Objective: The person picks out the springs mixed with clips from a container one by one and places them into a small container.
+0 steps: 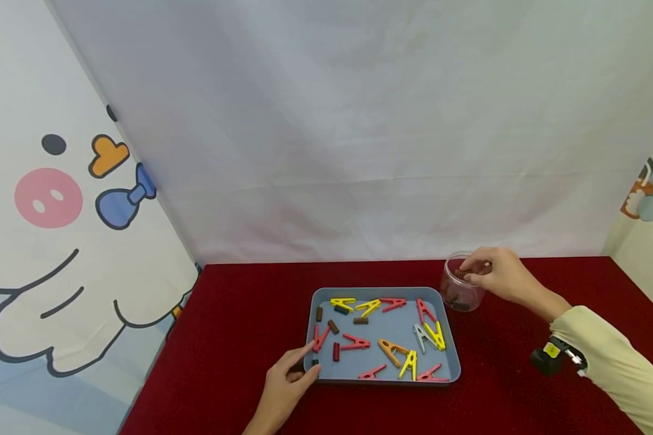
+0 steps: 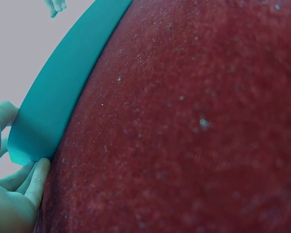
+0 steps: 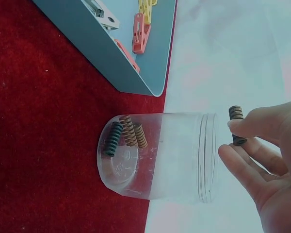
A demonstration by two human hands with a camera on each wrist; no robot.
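Note:
My right hand pinches a brown coil spring between thumb and fingertips, right over the mouth of a clear jar. Inside the jar, in the right wrist view, lie a dark green spring and two brown springs. At the front left corner of a blue-grey tray, my left hand grips the side wall, its fingers along the outside in the left wrist view. Red, yellow, orange and grey clips are scattered in the tray among several springs, such as a red one.
The tray and jar stand on a dark red cloth, the jar just off the tray's back right corner. A white curtain rises behind the table. A printed cartoon sheet hangs at the left.

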